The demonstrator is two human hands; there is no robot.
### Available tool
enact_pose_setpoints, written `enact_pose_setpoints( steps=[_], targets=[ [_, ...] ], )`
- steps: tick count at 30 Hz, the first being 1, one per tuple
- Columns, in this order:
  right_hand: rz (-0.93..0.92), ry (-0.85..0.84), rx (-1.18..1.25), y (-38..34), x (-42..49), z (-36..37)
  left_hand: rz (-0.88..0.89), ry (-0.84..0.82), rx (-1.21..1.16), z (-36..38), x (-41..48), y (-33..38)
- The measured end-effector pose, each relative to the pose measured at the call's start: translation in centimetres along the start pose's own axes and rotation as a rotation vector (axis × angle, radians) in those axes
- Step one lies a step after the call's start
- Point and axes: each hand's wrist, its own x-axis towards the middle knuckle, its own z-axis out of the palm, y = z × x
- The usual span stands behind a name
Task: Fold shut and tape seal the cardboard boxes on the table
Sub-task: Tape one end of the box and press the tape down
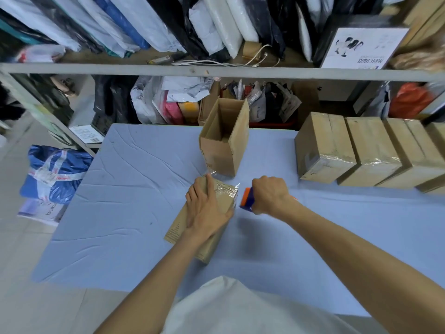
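Note:
A closed cardboard box (pixel 179 226) lies on its side in the middle of the blue table (pixel 125 189), with clear tape across its far end. My left hand (pixel 206 208) presses flat on top of it, fingers straight. Just right of the box, my right hand (pixel 271 195) grips an orange and blue tape dispenser (pixel 246 198) close to the box's taped end. Behind them stands an open cardboard box (pixel 224 141), upright, its flaps up.
A row of several taped boxes (pixel 370 150) lines the table's right side. Shelving (pixel 216 71) with bags and packages runs along the far edge. A blue wrapped parcel (pixel 55 172) lies on the floor to the left.

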Motion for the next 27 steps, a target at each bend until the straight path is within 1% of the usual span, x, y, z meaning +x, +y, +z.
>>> enact_pose_setpoints(
  steps=[1,3,5,7,11,15,18,22,25,26,27],
  targets=[
    [0.005,-0.023,-0.013,-0.3,-0.2,1.1,0.006,0.009,-0.014,0.1,-0.3,0.1],
    [0.048,-0.049,0.052,-0.4,-0.5,3.3,0.007,0.004,-0.038,0.0,-0.1,0.1],
    [0.089,-0.038,0.111,-0.1,-0.8,4.4,-0.007,-0.003,-0.035,-0.3,0.2,-0.2],
    [0.144,0.009,0.145,0.6,-0.8,4.8,0.000,-0.028,-0.020,-0.5,0.3,-0.3],
    [0.221,0.152,0.065,1.2,0.0,6.7,0.004,-0.034,0.007,-0.4,0.2,-0.4],
    [0.348,0.207,-0.075,0.9,-0.2,9.2,0.008,-0.051,0.026,-0.1,0.3,-0.6],
    [0.331,0.204,-0.038,0.1,-0.4,10.1,0.016,-0.041,0.027,-0.1,0.3,-0.6],
    [0.299,0.231,0.101,-1.4,-0.5,11.3,0.017,-0.060,0.027,-0.1,0.3,-0.6],
    [0.255,0.138,0.187,-2.1,-0.6,13.2,0.009,-0.029,0.001,-0.3,0.3,-0.7],
    [0.238,0.125,0.229,-2.2,-0.7,13.3,0.008,-0.032,-0.010,-0.3,0.2,-0.6],
    [0.240,0.151,0.288,-2.0,-0.8,13.2,0.005,-0.036,-0.018,-0.3,0.3,-0.6]
  ],
)
